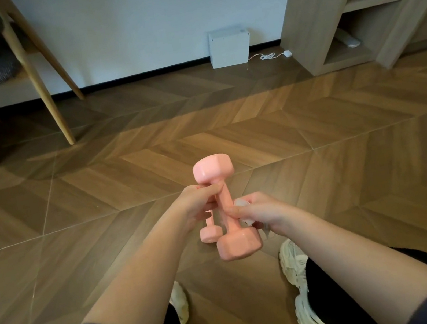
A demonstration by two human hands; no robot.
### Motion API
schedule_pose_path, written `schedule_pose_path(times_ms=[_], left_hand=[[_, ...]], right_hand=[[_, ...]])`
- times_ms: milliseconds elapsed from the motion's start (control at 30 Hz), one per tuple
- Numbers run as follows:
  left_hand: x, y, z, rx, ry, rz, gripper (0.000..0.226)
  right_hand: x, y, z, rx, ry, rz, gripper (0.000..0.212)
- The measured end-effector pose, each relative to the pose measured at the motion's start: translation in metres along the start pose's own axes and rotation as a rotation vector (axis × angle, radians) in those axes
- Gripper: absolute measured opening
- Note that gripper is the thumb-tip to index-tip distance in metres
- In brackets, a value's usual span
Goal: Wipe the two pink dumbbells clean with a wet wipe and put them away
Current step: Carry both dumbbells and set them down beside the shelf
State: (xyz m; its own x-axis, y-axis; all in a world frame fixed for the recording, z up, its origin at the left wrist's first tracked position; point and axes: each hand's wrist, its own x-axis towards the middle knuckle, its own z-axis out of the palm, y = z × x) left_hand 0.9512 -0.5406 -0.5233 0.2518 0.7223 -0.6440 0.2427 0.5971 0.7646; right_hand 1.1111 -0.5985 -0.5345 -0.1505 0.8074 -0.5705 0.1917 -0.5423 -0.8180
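Now my left hand (197,207) pinches the raised dumbbell (226,204) under its far head, long axis pointing away from me. The second dumbbell (210,233) seems to lie on the floor (71,199) beneath. My right hand (263,214) clamps the wet wipe (241,203) on the handle's lower half.

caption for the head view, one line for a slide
Left hand holds a pink dumbbell while right hand presses a wet wipe to its handle, second dumbbell behind

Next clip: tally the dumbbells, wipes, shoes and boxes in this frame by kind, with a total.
Pink dumbbells: 2
Wet wipe: 1
White shoes: 2
White box: 1
Total: 6
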Motion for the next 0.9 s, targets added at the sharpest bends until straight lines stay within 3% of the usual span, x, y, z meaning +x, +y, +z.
schedule_pose_path(times_ms=[100,400,600,700,800,900], left_hand=[[0.024,-0.004,-0.002,0.007,-0.034,-0.023,0.027],[0.150,-0.078,-0.024,0.163,0.184,-0.266,0.018],[0.243,-0.134,-0.030,0.236,0.262,-0.339,0.031],[0.276,-0.152,-0.033,0.255,0.292,-0.346,0.025],[0.296,-0.163,-0.032,0.236,0.274,-0.351,0.042],[0.306,-0.169,-0.030,0.270,0.215,-0.346,0.023]], right_hand=[[0.028,0.010,-0.012,0.033,0.031,0.041,0.005],[0.147,0.099,-0.054,0.085,0.209,0.316,0.016],[0.221,0.158,-0.069,0.072,0.207,0.436,0.011],[0.245,0.173,-0.071,0.039,0.178,0.446,0.019],[0.262,0.183,-0.073,0.020,0.168,0.450,0.028],[0.275,0.193,-0.074,0.030,0.157,0.439,0.039]])
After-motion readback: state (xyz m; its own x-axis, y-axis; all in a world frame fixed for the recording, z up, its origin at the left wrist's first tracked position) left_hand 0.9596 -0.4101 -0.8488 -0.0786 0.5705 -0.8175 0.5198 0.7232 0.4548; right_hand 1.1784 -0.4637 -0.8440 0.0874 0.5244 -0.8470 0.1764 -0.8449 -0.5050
